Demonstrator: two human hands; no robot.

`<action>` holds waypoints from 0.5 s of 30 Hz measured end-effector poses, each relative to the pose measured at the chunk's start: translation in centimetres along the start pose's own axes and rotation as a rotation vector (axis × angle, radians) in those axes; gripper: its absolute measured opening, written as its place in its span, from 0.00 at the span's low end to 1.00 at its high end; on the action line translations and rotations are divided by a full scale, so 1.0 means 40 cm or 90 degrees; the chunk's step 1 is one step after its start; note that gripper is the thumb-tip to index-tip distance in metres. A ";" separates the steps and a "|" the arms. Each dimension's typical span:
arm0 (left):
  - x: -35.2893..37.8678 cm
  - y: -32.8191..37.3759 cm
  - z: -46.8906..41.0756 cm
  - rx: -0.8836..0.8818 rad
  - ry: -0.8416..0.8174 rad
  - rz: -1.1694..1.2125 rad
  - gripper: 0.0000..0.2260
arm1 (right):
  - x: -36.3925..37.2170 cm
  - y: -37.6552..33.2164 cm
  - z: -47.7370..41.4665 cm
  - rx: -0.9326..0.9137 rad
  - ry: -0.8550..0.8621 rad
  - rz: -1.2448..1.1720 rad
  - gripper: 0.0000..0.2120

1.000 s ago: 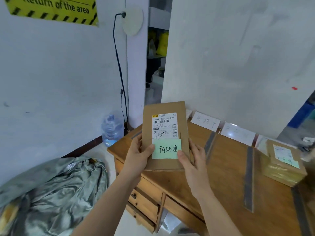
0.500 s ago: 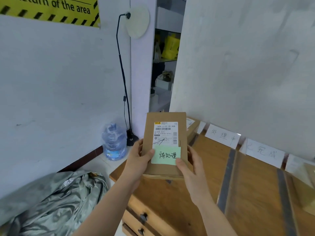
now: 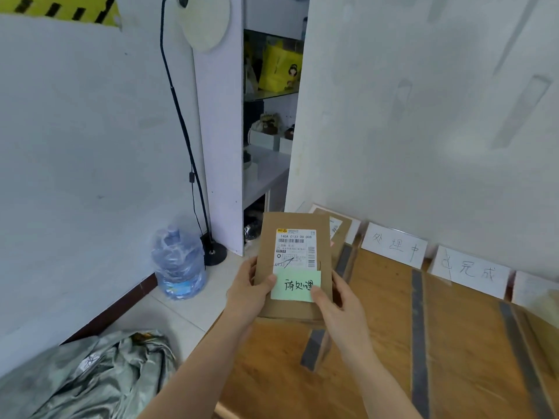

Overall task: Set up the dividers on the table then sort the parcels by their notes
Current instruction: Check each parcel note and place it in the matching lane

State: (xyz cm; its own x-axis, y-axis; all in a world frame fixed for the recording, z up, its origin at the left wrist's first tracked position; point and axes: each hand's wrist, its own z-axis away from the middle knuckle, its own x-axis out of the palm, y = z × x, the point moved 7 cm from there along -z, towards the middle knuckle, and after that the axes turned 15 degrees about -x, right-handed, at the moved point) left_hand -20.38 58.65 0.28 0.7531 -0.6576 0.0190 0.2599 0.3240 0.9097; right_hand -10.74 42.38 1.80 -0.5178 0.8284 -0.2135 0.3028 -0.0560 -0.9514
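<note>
Parcel (image 3: 292,264), a flat brown cardboard one with a white shipping label, sits at the centre of the frame, held upright above the left end of the wooden table (image 3: 378,297). The left hand (image 3: 246,293) grips its left edge, thumb on the face. The right hand (image 3: 338,306) grips the right edge, thumb pressing the lower corner of the green note (image 3: 296,286) stuck to it.

The setup looks done: grey tape dividers (image 3: 419,313) run across the tabletop, and handwritten cards (image 3: 393,246) lean on the wall at the lanes' far ends. Another parcel (image 3: 338,234) already lies in the leftmost lane, just behind the held one, so sorting seems under way.

The leftmost lane's card is mostly hidden behind the parcels. The card at the right edge (image 3: 535,287) is too blurred to read. How many parcels remain unsorted cannot be told.
</note>
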 end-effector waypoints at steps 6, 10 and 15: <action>0.011 -0.009 -0.102 -0.050 -0.064 -0.026 0.20 | 0.035 0.048 -0.049 0.041 0.054 0.061 0.24; 0.010 -0.008 -0.163 -0.076 -0.117 -0.074 0.20 | 0.068 0.079 -0.069 0.091 0.105 0.066 0.23; 0.014 -0.019 -0.221 -0.098 -0.173 -0.137 0.22 | 0.103 0.100 -0.081 0.121 0.152 0.091 0.16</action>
State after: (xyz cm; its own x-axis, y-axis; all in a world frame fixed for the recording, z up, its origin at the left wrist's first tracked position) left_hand -14.80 64.06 -4.06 0.4890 -0.8714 -0.0381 0.4980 0.2431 0.8324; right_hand -9.06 47.37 -2.17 -0.2712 0.9107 -0.3114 0.1927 -0.2656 -0.9446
